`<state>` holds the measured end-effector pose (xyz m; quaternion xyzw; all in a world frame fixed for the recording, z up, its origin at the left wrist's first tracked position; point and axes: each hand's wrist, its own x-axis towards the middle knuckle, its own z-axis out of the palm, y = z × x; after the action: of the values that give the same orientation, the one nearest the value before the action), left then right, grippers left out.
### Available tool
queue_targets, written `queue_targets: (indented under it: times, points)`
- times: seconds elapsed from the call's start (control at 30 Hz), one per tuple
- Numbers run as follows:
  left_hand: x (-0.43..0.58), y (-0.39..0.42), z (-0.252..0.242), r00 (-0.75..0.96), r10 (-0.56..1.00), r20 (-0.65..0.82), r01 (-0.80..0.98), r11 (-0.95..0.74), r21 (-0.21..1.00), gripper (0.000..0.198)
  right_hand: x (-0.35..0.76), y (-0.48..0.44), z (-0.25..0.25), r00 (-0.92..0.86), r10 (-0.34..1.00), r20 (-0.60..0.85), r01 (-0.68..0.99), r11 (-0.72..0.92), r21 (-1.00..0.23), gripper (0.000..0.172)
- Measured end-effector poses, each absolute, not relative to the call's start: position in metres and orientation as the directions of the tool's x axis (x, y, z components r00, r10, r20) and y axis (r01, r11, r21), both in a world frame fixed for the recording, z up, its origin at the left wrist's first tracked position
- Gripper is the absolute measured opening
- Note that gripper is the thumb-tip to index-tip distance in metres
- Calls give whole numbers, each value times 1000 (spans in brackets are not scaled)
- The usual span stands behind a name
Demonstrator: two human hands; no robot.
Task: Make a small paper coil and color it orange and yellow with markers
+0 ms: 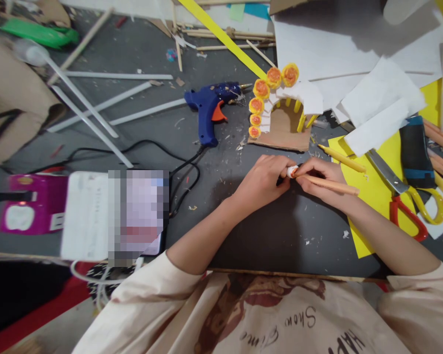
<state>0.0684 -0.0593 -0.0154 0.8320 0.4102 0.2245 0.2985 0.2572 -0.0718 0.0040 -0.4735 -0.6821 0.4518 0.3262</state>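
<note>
left hand (266,178): pinching white-and-orange piece (292,171) | right hand (324,172): holding orange marker (334,186) | blue glue gun (207,110): lying on table (258,241)

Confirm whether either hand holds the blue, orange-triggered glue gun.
No, the glue gun lies on the grey table, apart from the left hand and right hand.

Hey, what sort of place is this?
Probably a craft workspace, though little of the wider room shows: there's a blue glue gun, scissors with red and yellow handles, and an orange pen in your right hand.
</note>
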Motion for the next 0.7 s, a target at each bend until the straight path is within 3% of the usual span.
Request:
queue_targets:
  times: [0.33,0.7]
  points:
    - [69,-60,-13,559,821,116,552,-473,687,21,256,-73,3,-347,937,36,356,167,-920,7]
    - [68,-60,-13,590,792,158,534,-529,659,20,258,-70,1,-286,958,-37,287,49,-957,14]
